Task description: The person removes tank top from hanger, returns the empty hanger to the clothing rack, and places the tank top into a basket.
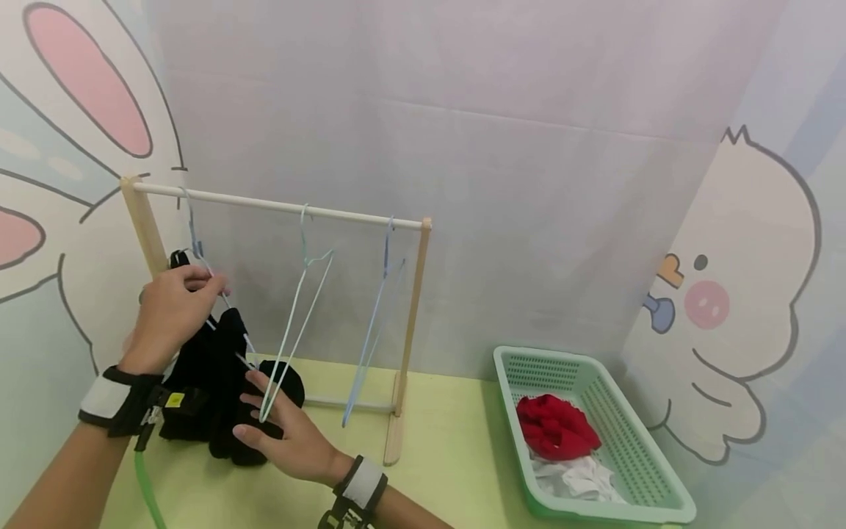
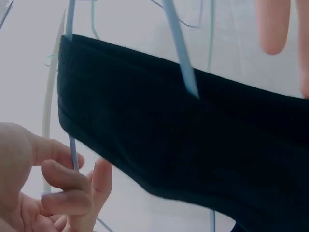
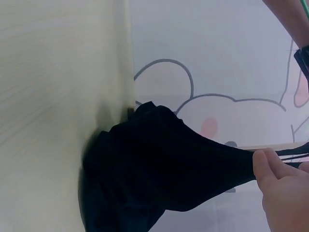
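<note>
A pale blue clothes hanger [image 1: 196, 246] hangs at the rod's left end, carrying a black garment [image 1: 228, 389] partly on its frame. My left hand [image 1: 172, 312] pinches the hanger near its shoulder. In the left wrist view, the hanger's wire [image 2: 75, 154] passes through a band of the black fabric [image 2: 145, 121]. My right hand [image 1: 297, 441] is lower, beside the garment, with fingers extended and spread from the thumb. Its fingertips overlap the fabric in the right wrist view [image 3: 270, 166]; contact there is unclear. The garment's lower part [image 3: 130, 169] slumps on the table.
A light green hanger [image 1: 291, 345] and a blue hanger [image 1: 365, 345] hang bare on the wooden rack [image 1: 413, 323], right of the garment. A green basket [image 1: 634, 426] holds red cloth [image 1: 557, 427] and white cloth [image 1: 575, 479]. A green cable [image 1: 147, 485] trails from the left wristband.
</note>
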The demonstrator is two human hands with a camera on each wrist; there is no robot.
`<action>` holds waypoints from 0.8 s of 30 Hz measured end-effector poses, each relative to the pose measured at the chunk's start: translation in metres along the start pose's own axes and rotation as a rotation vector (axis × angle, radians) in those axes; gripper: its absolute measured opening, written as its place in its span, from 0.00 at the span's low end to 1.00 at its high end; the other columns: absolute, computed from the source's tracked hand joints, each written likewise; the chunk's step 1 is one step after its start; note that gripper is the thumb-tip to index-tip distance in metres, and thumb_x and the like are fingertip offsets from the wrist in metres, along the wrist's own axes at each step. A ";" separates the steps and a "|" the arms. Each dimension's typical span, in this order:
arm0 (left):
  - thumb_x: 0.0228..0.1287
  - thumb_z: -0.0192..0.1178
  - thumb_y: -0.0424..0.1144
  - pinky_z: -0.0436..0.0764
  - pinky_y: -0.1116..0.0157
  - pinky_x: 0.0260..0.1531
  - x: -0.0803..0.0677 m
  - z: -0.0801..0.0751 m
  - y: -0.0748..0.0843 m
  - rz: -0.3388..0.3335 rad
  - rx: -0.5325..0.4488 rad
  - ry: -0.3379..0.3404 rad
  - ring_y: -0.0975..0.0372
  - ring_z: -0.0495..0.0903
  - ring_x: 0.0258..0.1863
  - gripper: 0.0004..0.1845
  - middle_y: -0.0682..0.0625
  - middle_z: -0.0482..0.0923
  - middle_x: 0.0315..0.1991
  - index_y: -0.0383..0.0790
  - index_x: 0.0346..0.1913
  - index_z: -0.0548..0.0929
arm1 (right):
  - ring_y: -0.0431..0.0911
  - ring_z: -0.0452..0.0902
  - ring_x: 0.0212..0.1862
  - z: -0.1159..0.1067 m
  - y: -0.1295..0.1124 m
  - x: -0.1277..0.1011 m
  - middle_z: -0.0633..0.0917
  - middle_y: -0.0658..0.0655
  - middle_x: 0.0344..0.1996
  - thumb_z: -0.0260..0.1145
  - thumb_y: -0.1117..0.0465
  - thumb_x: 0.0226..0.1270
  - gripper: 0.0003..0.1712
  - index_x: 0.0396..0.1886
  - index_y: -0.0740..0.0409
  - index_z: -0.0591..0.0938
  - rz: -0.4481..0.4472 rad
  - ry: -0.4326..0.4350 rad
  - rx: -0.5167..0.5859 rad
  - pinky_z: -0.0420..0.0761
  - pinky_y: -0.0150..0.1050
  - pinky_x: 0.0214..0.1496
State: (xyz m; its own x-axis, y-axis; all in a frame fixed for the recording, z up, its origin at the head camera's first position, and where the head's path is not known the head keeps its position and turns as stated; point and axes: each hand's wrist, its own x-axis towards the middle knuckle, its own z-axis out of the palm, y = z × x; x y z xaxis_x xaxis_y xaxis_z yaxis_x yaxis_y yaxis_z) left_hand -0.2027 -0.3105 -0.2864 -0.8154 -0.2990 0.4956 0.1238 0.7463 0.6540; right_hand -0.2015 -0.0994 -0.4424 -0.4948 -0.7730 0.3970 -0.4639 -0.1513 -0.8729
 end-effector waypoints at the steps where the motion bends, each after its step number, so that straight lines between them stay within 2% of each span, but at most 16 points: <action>1: 0.83 0.52 0.49 0.72 0.63 0.31 0.000 -0.001 0.000 0.003 0.000 -0.001 0.46 0.84 0.43 0.25 0.30 0.89 0.47 0.28 0.51 0.88 | 0.40 0.63 0.80 0.001 -0.001 0.001 0.52 0.49 0.87 0.55 0.62 0.88 0.43 0.89 0.41 0.45 -0.004 -0.002 0.016 0.67 0.36 0.78; 5: 0.84 0.49 0.47 0.71 0.62 0.30 -0.002 -0.006 0.001 0.003 0.007 -0.003 0.46 0.82 0.42 0.26 0.32 0.90 0.43 0.27 0.47 0.90 | 0.39 0.64 0.79 0.003 -0.003 0.003 0.50 0.51 0.88 0.54 0.64 0.88 0.44 0.89 0.36 0.44 -0.008 -0.030 0.065 0.69 0.36 0.77; 8: 0.84 0.48 0.46 0.71 0.60 0.32 -0.004 -0.009 0.002 -0.005 0.018 -0.002 0.42 0.82 0.46 0.26 0.33 0.90 0.40 0.27 0.45 0.89 | 0.38 0.63 0.80 0.005 -0.005 0.004 0.50 0.49 0.88 0.54 0.65 0.88 0.44 0.89 0.37 0.44 -0.011 -0.067 0.089 0.69 0.36 0.77; 11: 0.84 0.47 0.46 0.71 0.62 0.33 -0.005 -0.011 0.001 -0.010 0.021 0.004 0.41 0.82 0.48 0.25 0.37 0.91 0.35 0.27 0.46 0.88 | 0.38 0.61 0.81 0.007 -0.008 0.004 0.49 0.45 0.88 0.53 0.65 0.88 0.43 0.90 0.38 0.44 -0.013 -0.105 0.113 0.67 0.36 0.78; 14: 0.84 0.48 0.46 0.73 0.65 0.27 -0.006 -0.013 0.000 -0.007 0.016 0.012 0.48 0.83 0.40 0.24 0.40 0.91 0.32 0.28 0.48 0.88 | 0.39 0.58 0.82 0.010 -0.009 0.005 0.48 0.43 0.88 0.53 0.64 0.88 0.43 0.90 0.37 0.44 -0.018 -0.134 0.144 0.65 0.36 0.79; 16: 0.84 0.48 0.46 0.72 0.65 0.23 -0.007 -0.014 0.000 0.001 0.015 0.020 0.52 0.81 0.39 0.24 0.39 0.91 0.36 0.29 0.47 0.88 | 0.39 0.58 0.82 0.013 -0.010 0.006 0.48 0.42 0.88 0.53 0.65 0.88 0.44 0.89 0.35 0.44 -0.020 -0.137 0.158 0.64 0.36 0.80; 18: 0.83 0.48 0.46 0.72 0.64 0.22 -0.009 -0.016 0.002 0.009 0.015 0.031 0.53 0.80 0.38 0.24 0.37 0.91 0.41 0.30 0.42 0.89 | 0.40 0.57 0.83 0.015 -0.011 0.008 0.48 0.42 0.88 0.53 0.67 0.87 0.44 0.89 0.35 0.45 -0.025 -0.138 0.171 0.64 0.37 0.80; 20: 0.83 0.48 0.45 0.72 0.64 0.22 -0.010 -0.018 0.004 0.019 0.018 0.043 0.50 0.81 0.41 0.24 0.35 0.91 0.41 0.31 0.41 0.88 | 0.40 0.57 0.83 0.017 -0.012 0.009 0.48 0.42 0.88 0.53 0.69 0.87 0.45 0.89 0.36 0.45 -0.027 -0.134 0.163 0.64 0.36 0.80; 22: 0.83 0.48 0.45 0.72 0.66 0.23 -0.011 -0.021 0.006 0.028 0.025 0.052 0.50 0.81 0.42 0.23 0.37 0.91 0.39 0.31 0.40 0.89 | 0.39 0.57 0.83 0.017 -0.013 0.010 0.48 0.43 0.88 0.53 0.71 0.86 0.46 0.89 0.37 0.45 -0.032 -0.128 0.148 0.64 0.36 0.80; 24: 0.83 0.49 0.45 0.72 0.69 0.24 -0.013 -0.023 0.009 0.031 0.033 0.055 0.52 0.81 0.42 0.23 0.39 0.91 0.34 0.30 0.44 0.88 | 0.39 0.58 0.82 0.017 -0.014 0.011 0.48 0.43 0.87 0.53 0.71 0.86 0.46 0.90 0.37 0.45 -0.030 -0.124 0.127 0.64 0.35 0.79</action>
State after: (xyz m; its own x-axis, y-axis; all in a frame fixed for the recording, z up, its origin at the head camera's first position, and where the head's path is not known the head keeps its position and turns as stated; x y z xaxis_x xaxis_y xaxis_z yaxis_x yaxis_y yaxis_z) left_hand -0.1781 -0.3143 -0.2736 -0.7790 -0.3069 0.5468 0.1291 0.7749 0.6188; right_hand -0.1880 -0.1165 -0.4309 -0.3840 -0.8358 0.3924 -0.3769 -0.2460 -0.8930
